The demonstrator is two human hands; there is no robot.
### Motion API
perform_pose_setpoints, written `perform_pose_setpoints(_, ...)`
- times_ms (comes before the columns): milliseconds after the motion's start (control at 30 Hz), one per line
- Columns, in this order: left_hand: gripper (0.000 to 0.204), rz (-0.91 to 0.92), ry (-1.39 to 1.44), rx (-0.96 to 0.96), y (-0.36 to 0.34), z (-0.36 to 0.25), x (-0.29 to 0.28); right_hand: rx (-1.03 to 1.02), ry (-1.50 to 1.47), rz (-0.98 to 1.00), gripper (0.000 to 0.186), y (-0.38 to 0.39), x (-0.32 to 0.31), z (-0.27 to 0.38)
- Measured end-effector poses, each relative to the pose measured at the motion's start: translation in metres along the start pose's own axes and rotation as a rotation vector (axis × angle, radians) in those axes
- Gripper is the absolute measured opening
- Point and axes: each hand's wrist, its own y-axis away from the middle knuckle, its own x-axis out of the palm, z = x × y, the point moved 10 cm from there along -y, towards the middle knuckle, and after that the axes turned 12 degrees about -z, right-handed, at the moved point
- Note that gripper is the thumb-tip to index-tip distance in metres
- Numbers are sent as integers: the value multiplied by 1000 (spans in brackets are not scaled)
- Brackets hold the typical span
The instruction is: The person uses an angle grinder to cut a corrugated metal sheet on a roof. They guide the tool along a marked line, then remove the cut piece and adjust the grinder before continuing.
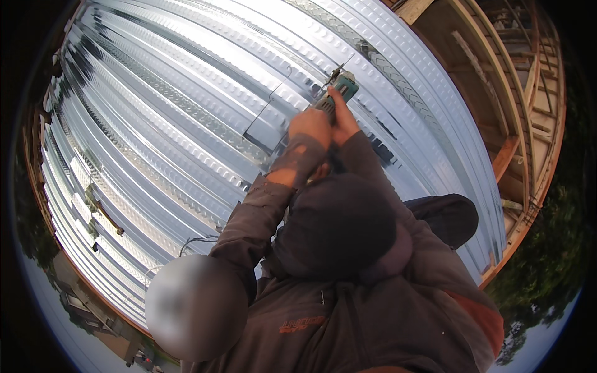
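Both hands are out in front on a green grinder [341,87], which sits on the ribbed metal decking [161,124] at the upper middle of the view. The left hand [309,126] is wrapped shut around the rear of the grinder's body, just below and left of its green head. The right hand [341,119] lies beside it, fingers closed along the body with one finger reaching up toward the head. The disc end touches the decking at the tip of a thin dark line (a cut or a mark, hard to tell which) that runs down and left from the grinder. A grey cable [198,240] loops over the ribs well below and left of the grinder, near the left sleeve [261,205]. Wooden formwork [510,149] edges the decking to the right of the grinder.
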Motion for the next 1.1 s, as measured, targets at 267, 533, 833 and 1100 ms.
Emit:
perform_pose_setpoints(267,26,-9,-9,40,-7,-4,-3,70,-21,7,41,-3,5,0)
perform_pose_setpoints(533,28,115,-54,-2,-14,-4,0,84,-52,10,43,2,10,3)
perform_pose_setpoints(833,40,255,-148,-18,-21,-5,-6,55,-60,-63,51,5,22,9)
perform_pose_setpoints(1100,54,353,-259,-30,-37,-6,-1,53,-86,-116,46,-19,19,9)
